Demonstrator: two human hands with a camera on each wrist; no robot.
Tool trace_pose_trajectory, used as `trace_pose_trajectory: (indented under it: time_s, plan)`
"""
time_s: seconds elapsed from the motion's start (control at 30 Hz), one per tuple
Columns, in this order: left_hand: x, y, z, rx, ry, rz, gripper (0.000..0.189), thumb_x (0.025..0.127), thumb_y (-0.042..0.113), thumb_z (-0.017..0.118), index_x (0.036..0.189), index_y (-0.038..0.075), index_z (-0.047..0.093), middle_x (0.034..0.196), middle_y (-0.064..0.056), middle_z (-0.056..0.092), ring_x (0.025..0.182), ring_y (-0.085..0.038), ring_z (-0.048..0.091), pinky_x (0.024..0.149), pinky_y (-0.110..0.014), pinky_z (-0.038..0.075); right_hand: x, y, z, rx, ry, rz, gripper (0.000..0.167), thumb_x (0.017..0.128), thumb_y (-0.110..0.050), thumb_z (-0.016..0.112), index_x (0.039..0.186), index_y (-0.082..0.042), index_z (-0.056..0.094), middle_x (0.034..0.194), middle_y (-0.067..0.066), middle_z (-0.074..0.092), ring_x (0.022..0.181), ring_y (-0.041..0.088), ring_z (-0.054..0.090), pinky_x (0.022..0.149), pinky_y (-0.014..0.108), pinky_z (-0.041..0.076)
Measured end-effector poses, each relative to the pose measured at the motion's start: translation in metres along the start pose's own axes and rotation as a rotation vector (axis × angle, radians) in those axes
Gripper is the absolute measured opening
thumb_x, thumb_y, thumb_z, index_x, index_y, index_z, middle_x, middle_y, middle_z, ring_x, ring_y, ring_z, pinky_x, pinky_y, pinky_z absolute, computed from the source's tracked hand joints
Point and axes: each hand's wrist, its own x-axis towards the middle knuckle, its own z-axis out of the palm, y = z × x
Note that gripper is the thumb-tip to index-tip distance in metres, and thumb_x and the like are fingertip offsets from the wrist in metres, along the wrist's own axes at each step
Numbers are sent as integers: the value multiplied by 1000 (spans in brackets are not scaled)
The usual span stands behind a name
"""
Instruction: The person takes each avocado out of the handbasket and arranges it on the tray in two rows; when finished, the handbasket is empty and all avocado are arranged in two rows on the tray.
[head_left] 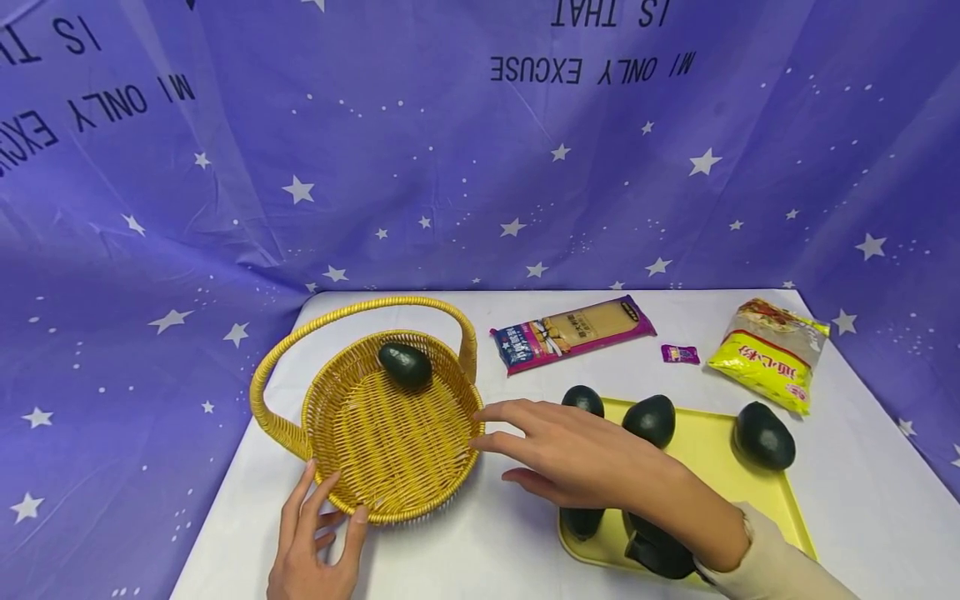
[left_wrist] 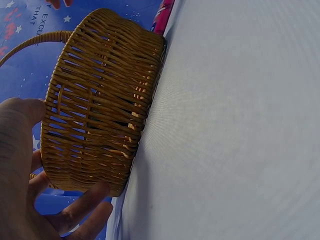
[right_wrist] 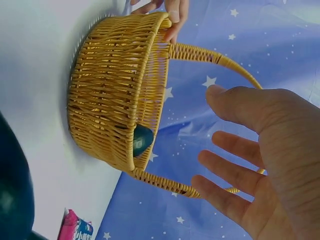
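Note:
A yellow wicker basket point(head_left: 397, 450) with a tall arched handle stands on the table's left side. Inside, against its far wall, lies a dark green avocado point(head_left: 406, 366). My left hand point(head_left: 318, 533) holds the basket's near-left rim, with a finger over the edge and others along the outer wall point(left_wrist: 100, 110). My right hand point(head_left: 555, 446) hovers at the basket's right side, fingers spread and nothing in them; in the right wrist view its palm point(right_wrist: 280, 165) shows bare beside the handle. The right forearm crosses above a yellow tray point(head_left: 705, 442) of avocados, partly hiding several.
On the tray, one avocado point(head_left: 763, 436) sits at the right edge and another point(head_left: 649, 421) near the far edge. Behind are a flat noodle packet point(head_left: 573, 333), a small purple packet point(head_left: 680, 354) and a yellow food bag point(head_left: 772, 354). A purple starry cloth point(head_left: 480, 167) hangs behind the white table.

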Motion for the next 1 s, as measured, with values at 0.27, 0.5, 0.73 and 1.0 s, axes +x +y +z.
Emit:
trace_pose_trajectory:
  time_s: [0.27, 0.5, 0.73, 1.0]
  plan:
    - [0, 1, 0, 4, -4, -11, 55, 94, 22, 87, 146, 20, 67, 167, 6, 45, 95, -28, 77, 71, -33, 65, 10, -2, 1, 4, -27, 0, 53, 101, -26, 78, 148, -28, 54, 153, 1, 55, 128, 20, 65, 102, 38, 60]
    - [0, 1, 0, 2, -5, -20, 55, 94, 23, 87, 146, 22, 67, 167, 7, 45, 95, -27, 77, 71, -32, 65, 18, -2, 2, -6, -71, 8, 55, 101, -26, 79, 150, -25, 54, 155, 4, 54, 133, 22, 63, 106, 40, 59]
    - [0, 1, -1, 5, -10, -18, 55, 94, 23, 86, 146, 21, 67, 167, 6, 45, 95, -28, 78, 71, -37, 66, 28, -2, 5, -25, -67, -11, 56, 102, -28, 78, 151, -23, 53, 156, 6, 54, 134, 23, 62, 106, 40, 58]
    - [0, 0, 0, 6, 3, -17, 56, 93, 24, 88, 145, 24, 68, 166, 9, 46, 93, -21, 76, 71, -30, 64, 37, 3, 12, -51, -54, -21, 56, 100, -29, 79, 151, -22, 56, 153, 6, 56, 128, 22, 65, 103, 38, 60]
